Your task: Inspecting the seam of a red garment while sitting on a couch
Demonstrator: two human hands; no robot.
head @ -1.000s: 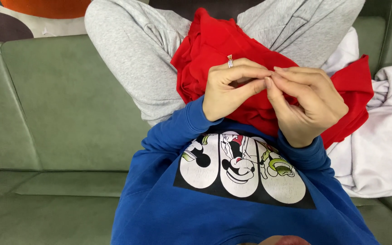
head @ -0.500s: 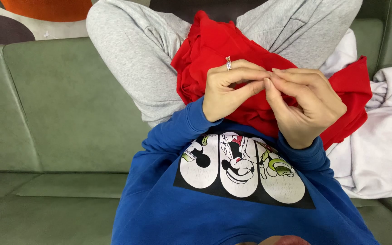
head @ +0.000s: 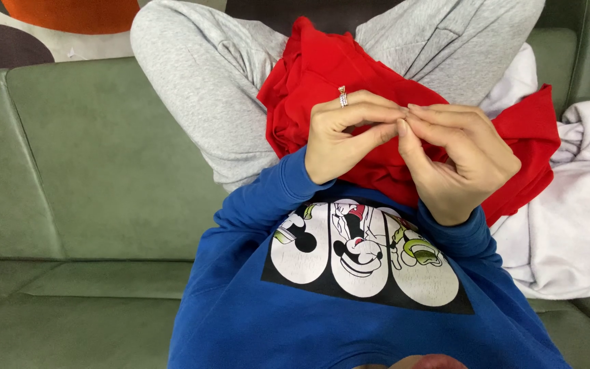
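Observation:
My left hand (head: 346, 137), with a ring on one finger, and my right hand (head: 462, 164) meet fingertip to fingertip just above a crumpled red cloth (head: 329, 75) lying in my lap. Both hands have thumb and forefinger pinched together. Whatever may be between the fingertips is too small to make out. The red cloth rests on my crossed legs in grey sweatpants (head: 199, 82). Blue sleeves of my sweatshirt (head: 254, 307), which has a cartoon print on the chest, run up to both wrists.
I sit on a green sofa (head: 83, 178) with its seat cushions to the left and below. A pale lilac garment (head: 575, 225) lies bunched on the sofa at the right, partly under the red cloth. A patterned rug (head: 49, 20) shows at the top left.

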